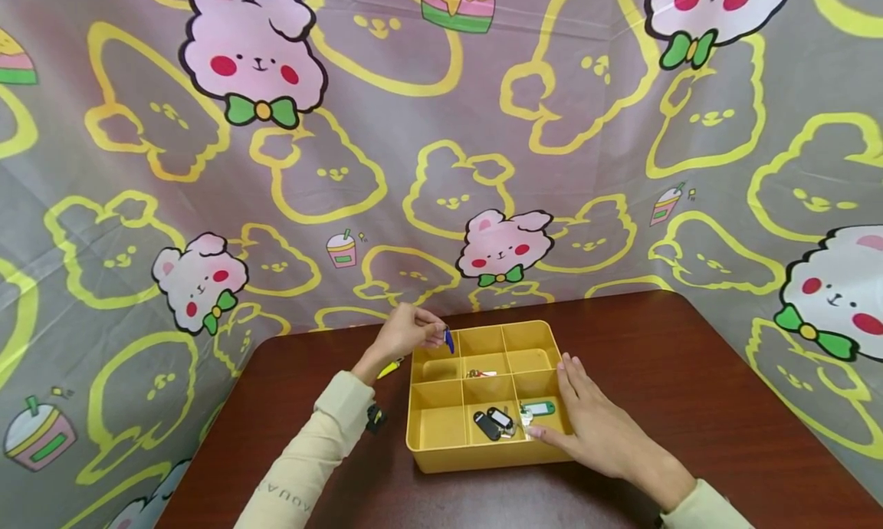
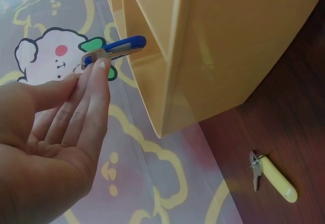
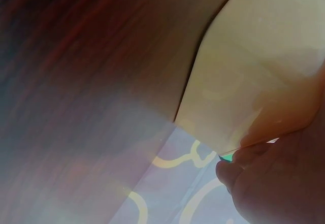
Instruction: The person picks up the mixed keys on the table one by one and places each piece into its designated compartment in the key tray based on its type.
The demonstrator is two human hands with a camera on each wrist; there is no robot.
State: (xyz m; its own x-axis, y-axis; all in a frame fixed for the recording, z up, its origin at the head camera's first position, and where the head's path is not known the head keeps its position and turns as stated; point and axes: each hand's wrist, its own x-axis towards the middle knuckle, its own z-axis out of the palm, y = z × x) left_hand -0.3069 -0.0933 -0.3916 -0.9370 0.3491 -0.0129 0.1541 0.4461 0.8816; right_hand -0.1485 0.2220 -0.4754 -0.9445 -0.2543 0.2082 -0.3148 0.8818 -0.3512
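My left hand (image 1: 407, 333) pinches a key ring between thumb and fingertips, and a blue key tag (image 1: 450, 340) with a key hangs from it. This hand is over the back left compartment of a yellow divided box (image 1: 493, 460). My right hand (image 1: 607, 429) rests against the box's right side, fingers straight along the wall, thumb reaching over the front right compartment. A green key tag (image 1: 538, 408) lies in that compartment. Two black key tags (image 1: 487, 425) with keys lie in the front middle one. The back middle holds keys with a red and white tag (image 1: 486, 374).
A yellow key tag (image 2: 278, 179) with a key lies on the brown table (image 1: 276, 399), left of the box. By the left sleeve is a small black item (image 1: 375, 418), its kind unclear. A patterned curtain (image 1: 386, 169) hangs behind the table.
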